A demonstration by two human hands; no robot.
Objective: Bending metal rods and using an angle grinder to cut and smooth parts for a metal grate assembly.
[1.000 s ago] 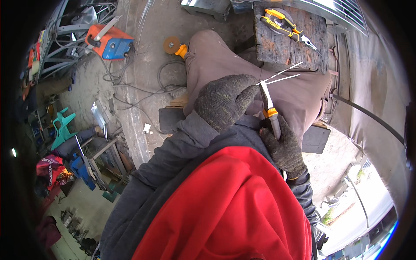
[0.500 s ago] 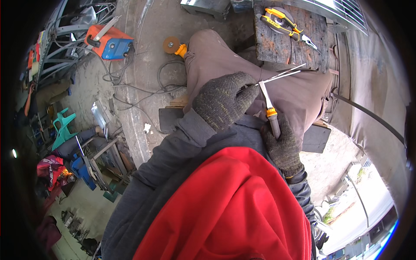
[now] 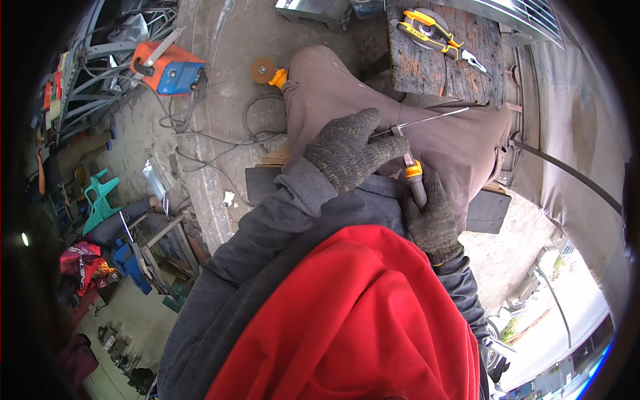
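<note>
My left hand [image 3: 350, 150], in a dark knitted glove, is closed on a thin metal rod [image 3: 437, 117] that sticks out to the right over my lap. One finger of this hand lies against the flat metal blade of a hand tool [image 3: 414, 175]. That tool has a grey handle and a yellow-orange collar, and its blade crosses the rod. My right hand [image 3: 432, 220], gloved alike, is wrapped around the handle, low in my lap. The exact kind of tool is unclear.
On a worn wooden block [image 3: 427, 70] at the upper right lie yellow-handled pliers [image 3: 460, 51] and a disc-shaped item. An angle grinder [image 3: 270, 72] rests by my left knee. Farther left stand an orange-and-blue welding machine [image 3: 170, 70] with trailing cables and a green stool [image 3: 101, 198].
My left hand has shifted slightly right and down, with its finger now over the tool's blade. Two thin rod lines showed before; now one shows clearly. The tool sits slightly farther left.
</note>
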